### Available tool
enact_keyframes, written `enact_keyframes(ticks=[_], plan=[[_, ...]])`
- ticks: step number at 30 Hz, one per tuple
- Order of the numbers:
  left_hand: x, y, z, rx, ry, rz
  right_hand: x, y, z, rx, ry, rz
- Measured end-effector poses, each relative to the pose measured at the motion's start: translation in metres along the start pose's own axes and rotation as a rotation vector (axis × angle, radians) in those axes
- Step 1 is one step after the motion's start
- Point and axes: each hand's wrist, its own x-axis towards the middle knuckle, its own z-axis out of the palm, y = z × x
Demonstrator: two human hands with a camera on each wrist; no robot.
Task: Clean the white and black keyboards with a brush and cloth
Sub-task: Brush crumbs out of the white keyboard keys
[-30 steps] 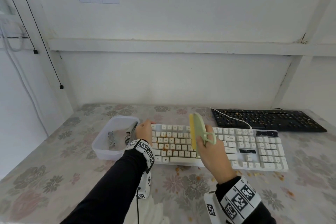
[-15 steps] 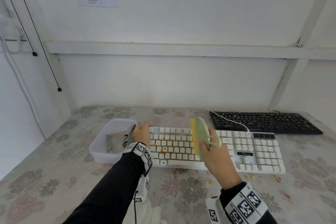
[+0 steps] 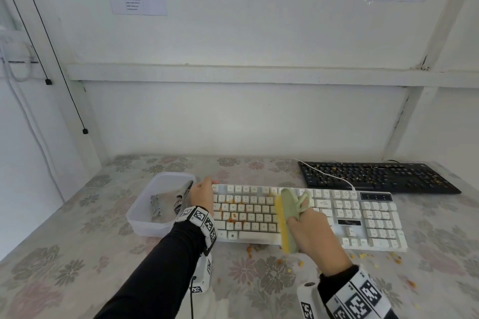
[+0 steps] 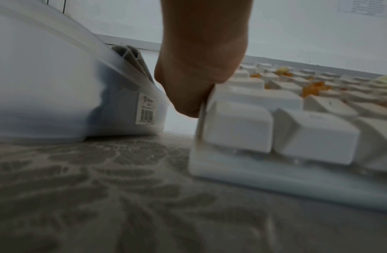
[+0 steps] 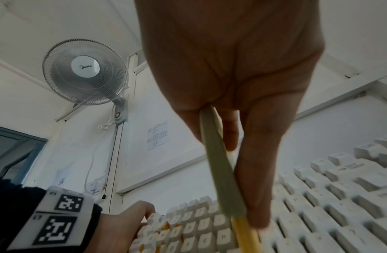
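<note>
White walls close in a table (image 3: 77, 261) under a flowered cover, where the white keyboard (image 3: 363, 217) lies crosswise and the black keyboard (image 3: 375, 176) sits behind its right end, both flecked with orange crumbs (image 3: 234, 216). The right hand (image 3: 315, 235) is wrapped around a green brush (image 3: 289, 215), yellow bristles facing left over the middle keys. The left hand (image 3: 201, 195) braces the white keyboard's left end, thumb against its edge; whether its fingers curl over the far side cannot be told. Just beside that hand a plastic tub (image 3: 145, 223) holds the grey cloth (image 3: 166, 202). The likely trouble: a hard leftward sweep would fling crumbs off onto the cover, where some already lie, or into the tub and cloth. Should the bracing hand slip, the keyboard could skid into the tub. Crumbs may also drop between keys instead of clearing.
</note>
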Motion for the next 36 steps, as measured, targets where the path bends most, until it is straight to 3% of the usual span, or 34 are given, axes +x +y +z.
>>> enact_keyframes(ticks=[3,5,11,16,22,32,36], plan=[[-0.001,0.001,0.0,-0.014,0.0,-0.005,0.001,-0.002,0.0,0.074,0.175,-0.146],[-0.001,0.001,0.0,-0.027,0.008,-0.005,-0.001,-0.001,0.0,0.087,0.183,-0.167],[0.002,0.0,0.001,-0.008,-0.001,0.032,-0.003,0.011,-0.002,-0.002,0.034,-0.01],[0.004,0.0,0.0,0.027,0.011,0.042,-0.005,0.011,-0.015,0.117,-0.002,0.127],[-0.002,0.003,-0.001,-0.003,0.003,0.017,-0.003,0.002,-0.021,0.189,0.316,-0.208],[-0.001,0.002,0.0,-0.012,-0.008,-0.004,-0.004,0.013,-0.019,0.015,0.004,0.113],[-0.002,0.003,-0.001,-0.002,-0.013,0.003,-0.002,0.001,-0.022,0.035,0.066,0.08]])
